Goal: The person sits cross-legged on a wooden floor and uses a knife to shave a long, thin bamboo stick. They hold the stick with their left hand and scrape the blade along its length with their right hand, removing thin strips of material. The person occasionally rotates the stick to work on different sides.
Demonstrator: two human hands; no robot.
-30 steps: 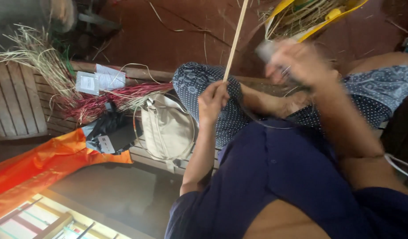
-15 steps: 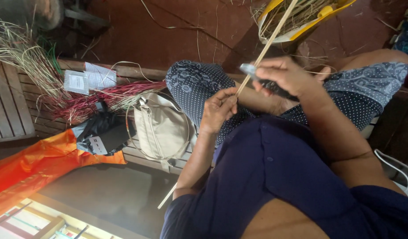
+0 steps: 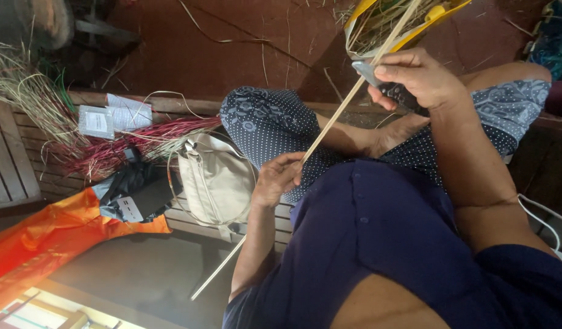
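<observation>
Left hand (image 3: 280, 178) pinches the long pale bamboo strip (image 3: 336, 117) over the lap, as half a second ago. Right hand (image 3: 415, 77), fingers closed round a dark-handled knife (image 3: 387, 87), has lifted farther along the strip toward the yellow basket (image 3: 442, 13).

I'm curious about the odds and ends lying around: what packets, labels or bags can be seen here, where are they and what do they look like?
Grey packet: flat square, on the wooden bench by the straw.
White paper: creased sheet, just right of it.
White label: small rectangle on the black bundle.
Orange plastic bag: long, crumpled, lower left.
Beige bag: soft, beside the left hand.
</observation>
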